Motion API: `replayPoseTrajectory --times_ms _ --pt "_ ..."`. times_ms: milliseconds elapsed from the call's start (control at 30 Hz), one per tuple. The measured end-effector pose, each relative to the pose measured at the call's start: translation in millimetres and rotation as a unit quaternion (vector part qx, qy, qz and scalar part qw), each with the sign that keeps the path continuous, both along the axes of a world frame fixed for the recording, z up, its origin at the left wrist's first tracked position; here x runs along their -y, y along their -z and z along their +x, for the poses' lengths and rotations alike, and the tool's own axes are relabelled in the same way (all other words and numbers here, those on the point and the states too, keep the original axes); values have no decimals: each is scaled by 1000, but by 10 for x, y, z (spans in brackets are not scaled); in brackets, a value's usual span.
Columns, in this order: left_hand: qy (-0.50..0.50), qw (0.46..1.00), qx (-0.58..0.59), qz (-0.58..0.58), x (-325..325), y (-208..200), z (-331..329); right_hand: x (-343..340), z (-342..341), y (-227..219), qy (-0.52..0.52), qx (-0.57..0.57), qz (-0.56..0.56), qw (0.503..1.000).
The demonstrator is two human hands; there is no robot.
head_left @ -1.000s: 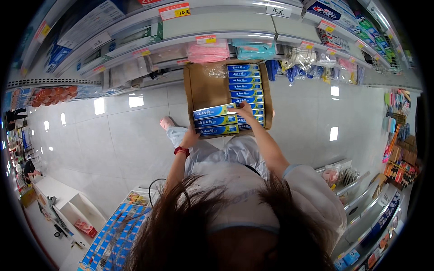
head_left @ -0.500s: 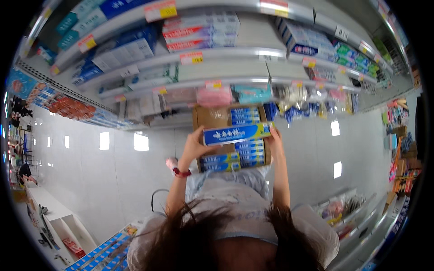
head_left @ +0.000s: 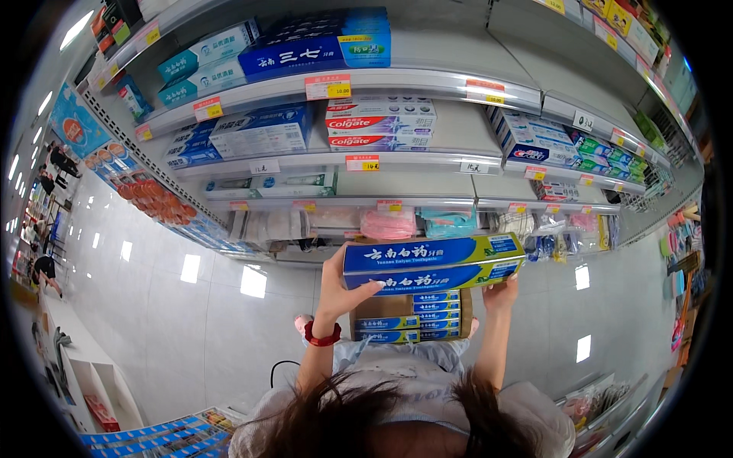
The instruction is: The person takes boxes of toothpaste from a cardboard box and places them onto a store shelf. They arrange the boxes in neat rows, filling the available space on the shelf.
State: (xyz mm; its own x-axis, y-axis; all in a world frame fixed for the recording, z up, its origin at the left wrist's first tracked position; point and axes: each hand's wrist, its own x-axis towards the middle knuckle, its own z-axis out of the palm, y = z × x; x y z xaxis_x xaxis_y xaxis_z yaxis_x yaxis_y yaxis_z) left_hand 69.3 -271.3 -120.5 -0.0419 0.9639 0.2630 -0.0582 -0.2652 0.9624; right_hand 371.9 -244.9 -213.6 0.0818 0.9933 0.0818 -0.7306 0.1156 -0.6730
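Observation:
Out in front of me, above an open cardboard carton, I hold a long blue, green and yellow toothpaste box (head_left: pixel 427 252) level in both hands. Two printed faces of it show, one over the other; I cannot tell whether this is one box or two stacked. My left hand (head_left: pixel 334 288) grips the left end, thumb along the front. At the right end, my right hand (head_left: pixel 501 294) closes on the lower corner. The carton (head_left: pixel 368 307) lies below, partly hidden by what I hold, with several like toothpaste boxes (head_left: pixel 437 314) stacked inside.
Ahead rise metal shelves (head_left: pixel 427 79) with blue boxes (head_left: pixel 321 46), red-and-white toothpaste boxes (head_left: pixel 382 131) and folded pink cloth goods (head_left: pixel 387 224) low down. Price tags line the shelf edges. A white open-fronted unit (head_left: pixel 107 385) stands at lower left; another rack (head_left: pixel 603 401) is at lower right.
My hands have lifted the toothpaste box up and away from the carton, toward the shelves. A second printed face now shows. My view has tilted up, bringing more shelving into sight.

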Motion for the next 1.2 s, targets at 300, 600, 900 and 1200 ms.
replayPoseTrajectory --times_ms 300,600,900,1200 --pt "-30 959 -199 201 -35 -391 -24 -18 -314 -982 -72 -16 115 991" --pt "29 983 -50 175 -111 -403 149 193 -394 -944 -2 88 72 994" --pt "-18 963 -154 221 -165 -339 184 124 -250 -1062 -58 62 122 989" --pt "-54 977 -88 186 -212 -348 265 -31 -275 -1120 -65 109 217 968"
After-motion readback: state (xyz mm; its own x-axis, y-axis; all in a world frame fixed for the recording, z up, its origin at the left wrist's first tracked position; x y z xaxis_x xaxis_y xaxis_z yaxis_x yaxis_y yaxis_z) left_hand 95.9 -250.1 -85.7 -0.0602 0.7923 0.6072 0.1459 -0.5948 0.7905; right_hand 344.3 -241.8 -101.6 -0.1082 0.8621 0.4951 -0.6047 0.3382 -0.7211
